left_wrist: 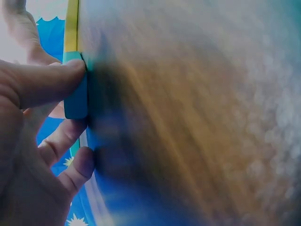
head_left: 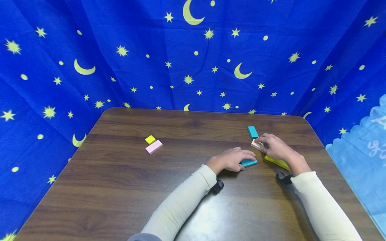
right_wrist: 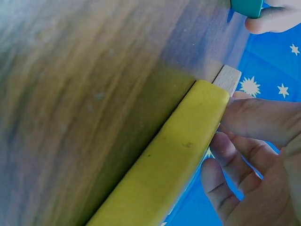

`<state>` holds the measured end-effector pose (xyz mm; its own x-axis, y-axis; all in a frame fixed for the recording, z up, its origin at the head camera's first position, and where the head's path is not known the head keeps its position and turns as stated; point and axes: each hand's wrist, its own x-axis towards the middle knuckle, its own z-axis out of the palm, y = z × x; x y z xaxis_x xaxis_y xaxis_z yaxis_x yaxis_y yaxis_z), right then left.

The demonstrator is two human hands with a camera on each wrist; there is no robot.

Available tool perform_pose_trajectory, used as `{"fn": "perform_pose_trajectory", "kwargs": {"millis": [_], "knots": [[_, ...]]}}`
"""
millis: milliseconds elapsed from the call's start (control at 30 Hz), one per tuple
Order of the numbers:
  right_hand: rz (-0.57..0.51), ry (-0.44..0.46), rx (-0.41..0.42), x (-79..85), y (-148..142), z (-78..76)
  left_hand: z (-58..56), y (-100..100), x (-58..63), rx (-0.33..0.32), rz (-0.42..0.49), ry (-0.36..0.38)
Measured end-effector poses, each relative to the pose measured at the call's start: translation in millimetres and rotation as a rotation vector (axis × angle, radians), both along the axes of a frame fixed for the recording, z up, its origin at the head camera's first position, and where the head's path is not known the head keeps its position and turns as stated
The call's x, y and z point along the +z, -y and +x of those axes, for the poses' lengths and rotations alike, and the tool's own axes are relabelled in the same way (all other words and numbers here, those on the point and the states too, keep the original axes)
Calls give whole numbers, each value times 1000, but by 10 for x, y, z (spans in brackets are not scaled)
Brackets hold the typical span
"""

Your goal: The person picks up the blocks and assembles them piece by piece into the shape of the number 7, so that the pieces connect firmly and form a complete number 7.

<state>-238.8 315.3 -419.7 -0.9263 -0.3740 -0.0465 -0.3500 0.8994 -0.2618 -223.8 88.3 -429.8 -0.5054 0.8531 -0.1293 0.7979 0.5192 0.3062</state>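
Observation:
My left hand point(head_left: 230, 159) pinches a flat teal block point(head_left: 249, 163) on the table, right of the middle. In the left wrist view the thumb lies on the near face of that teal block point(left_wrist: 76, 101), with a finger at its end. Further right, my right hand point(head_left: 276, 147) grips a pale wooden block point(head_left: 256, 145) by thumb and fingers. Under the right wrist lies a long yellow block point(head_left: 276, 162), partly covered by the hand. It fills the foreground of the right wrist view, hiding much of the pale block point(right_wrist: 228, 79). A second teal block point(head_left: 252, 132) lies just beyond the pale one.
On the left of the brown wooden table point(head_left: 120, 187), a small yellow block point(head_left: 150, 139) lies beside a pink block point(head_left: 154, 147). A blue curtain point(head_left: 144, 73) with moons and stars hangs behind the table. Light blue cloth point(head_left: 356, 144) borders its right edge.

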Motion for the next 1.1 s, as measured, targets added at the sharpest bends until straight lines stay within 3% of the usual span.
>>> {"fn": "perform_pose_trajectory", "kwargs": {"millis": [333, 633, 900, 1100], "knots": [[-13, -32, 24, -23, -2, 2, 24, 45, 19, 7, -12, 6], [-22, -35, 21, -4, 10, 23, 20, 144, 30, -9, 32, 16], [-30, -33, 19, 4, 11, 28, 17, 125, 49, -33, 14, 45], [-21, -28, 13, -1, 3, 25, 6, 182, 46, -11, 38, 78]]}}
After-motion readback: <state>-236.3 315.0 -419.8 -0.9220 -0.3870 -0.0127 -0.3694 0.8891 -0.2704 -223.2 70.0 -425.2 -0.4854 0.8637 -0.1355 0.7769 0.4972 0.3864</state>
